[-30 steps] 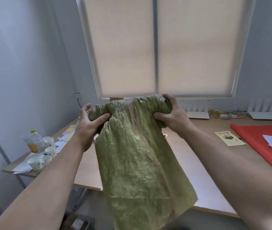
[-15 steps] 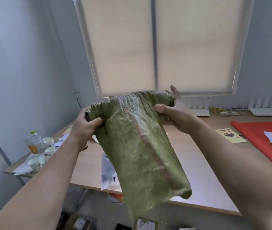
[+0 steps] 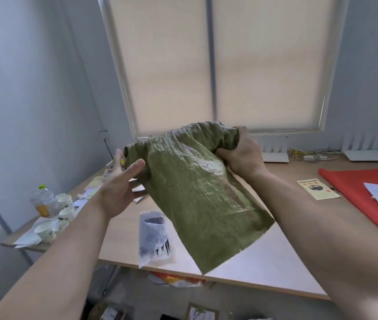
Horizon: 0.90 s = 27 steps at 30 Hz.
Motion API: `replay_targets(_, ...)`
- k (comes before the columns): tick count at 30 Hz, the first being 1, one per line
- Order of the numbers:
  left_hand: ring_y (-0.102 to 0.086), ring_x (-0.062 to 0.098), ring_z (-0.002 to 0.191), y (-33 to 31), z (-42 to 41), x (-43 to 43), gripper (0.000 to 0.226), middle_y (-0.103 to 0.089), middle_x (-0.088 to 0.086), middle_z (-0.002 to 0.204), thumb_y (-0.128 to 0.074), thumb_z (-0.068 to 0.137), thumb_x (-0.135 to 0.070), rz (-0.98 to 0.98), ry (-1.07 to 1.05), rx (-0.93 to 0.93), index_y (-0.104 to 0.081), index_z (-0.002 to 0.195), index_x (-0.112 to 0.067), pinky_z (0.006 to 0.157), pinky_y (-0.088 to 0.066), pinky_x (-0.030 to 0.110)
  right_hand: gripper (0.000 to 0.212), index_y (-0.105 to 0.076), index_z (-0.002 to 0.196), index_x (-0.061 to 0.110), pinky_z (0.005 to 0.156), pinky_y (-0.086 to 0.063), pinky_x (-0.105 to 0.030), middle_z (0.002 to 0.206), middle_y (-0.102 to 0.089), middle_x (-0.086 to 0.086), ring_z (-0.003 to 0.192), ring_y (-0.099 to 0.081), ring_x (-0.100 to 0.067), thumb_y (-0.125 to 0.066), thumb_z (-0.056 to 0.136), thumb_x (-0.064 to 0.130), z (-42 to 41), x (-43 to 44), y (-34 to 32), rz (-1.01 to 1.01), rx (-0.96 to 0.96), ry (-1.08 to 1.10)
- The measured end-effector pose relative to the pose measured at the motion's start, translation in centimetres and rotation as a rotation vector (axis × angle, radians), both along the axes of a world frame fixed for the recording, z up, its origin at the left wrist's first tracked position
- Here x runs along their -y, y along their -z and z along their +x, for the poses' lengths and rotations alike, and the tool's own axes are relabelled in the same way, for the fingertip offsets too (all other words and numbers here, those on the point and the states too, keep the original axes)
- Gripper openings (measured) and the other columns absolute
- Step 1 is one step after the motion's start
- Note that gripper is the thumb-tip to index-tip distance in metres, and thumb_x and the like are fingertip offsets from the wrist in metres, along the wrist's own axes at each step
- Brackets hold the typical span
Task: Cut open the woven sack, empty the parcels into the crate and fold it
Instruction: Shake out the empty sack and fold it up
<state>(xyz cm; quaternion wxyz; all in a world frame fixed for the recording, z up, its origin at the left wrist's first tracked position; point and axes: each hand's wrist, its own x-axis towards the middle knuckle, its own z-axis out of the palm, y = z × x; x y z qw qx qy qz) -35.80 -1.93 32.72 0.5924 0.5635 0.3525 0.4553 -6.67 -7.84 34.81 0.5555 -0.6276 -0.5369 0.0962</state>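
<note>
The green woven sack (image 3: 197, 195) hangs in the air over the wooden table (image 3: 275, 257), its lower end slanting down to the right. My right hand (image 3: 243, 155) is shut on the bunched upper right end. Beside the upper left end, my left hand (image 3: 118, 185) is open with the fingers spread and only the thumb near the cloth. Under the sack, a grey plastic-wrapped parcel (image 3: 153, 236) shows at the table's near edge; I cannot tell whether it rests there or is in the air. An orange and white parcel (image 3: 176, 279) lies below the table edge. No crate is in view.
Paper cups (image 3: 65, 204) and a bottle (image 3: 41, 200) crowd the table's left corner. A red cloth (image 3: 368, 192) with white paper lies at the right, a yellow leaflet (image 3: 317, 188) beside it. White routers (image 3: 366, 155) and cables line the back under the blind.
The sack's lower end has swung up and to the right. My left hand has opened and let go of the upper left end. The grey parcel has come into view beneath the sack.
</note>
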Motion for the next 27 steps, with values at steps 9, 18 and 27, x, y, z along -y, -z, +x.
replay_targets(9,-0.062,0.024,0.117,-0.6,0.8,-0.1,0.098,-0.063,-0.004,0.124,-0.086,0.053,-0.026,0.371,-0.268,-0.174,-0.039,0.138,-0.043,0.095,-0.053,0.052,0.046,-0.059,0.103,0.040,0.092,-0.053,-0.035,0.120,-0.052,-0.010,0.102,-0.059,-0.023,-0.084,0.069,0.022,-0.1,0.3,-0.9,0.080,-0.244,-0.145)
replay_targets(18,-0.066,0.011,0.067,-1.5,0.7,0.2,0.045,-0.070,-0.001,0.082,-0.073,0.064,-0.030,0.177,-0.231,-0.163,-0.064,0.107,-0.019,0.064,-0.052,0.030,0.094,-0.018,0.149,0.032,0.089,-0.055,-0.030,0.117,-0.058,-0.002,0.103,-0.066,-0.015,-0.081,0.080,0.019,0.2,1.0,-0.7,0.092,-0.321,-0.385)
replay_targets(27,-0.068,0.024,0.078,-1.4,0.0,0.4,0.060,-0.072,0.012,0.097,-0.082,0.060,-0.034,0.164,-0.337,-0.201,-0.066,0.112,-0.010,0.062,-0.058,0.031,0.136,0.004,0.150,0.056,0.095,-0.052,-0.043,0.139,-0.045,-0.011,0.121,-0.056,-0.026,-0.079,0.045,0.077,-0.3,1.6,-1.3,-0.128,-0.419,-0.603)
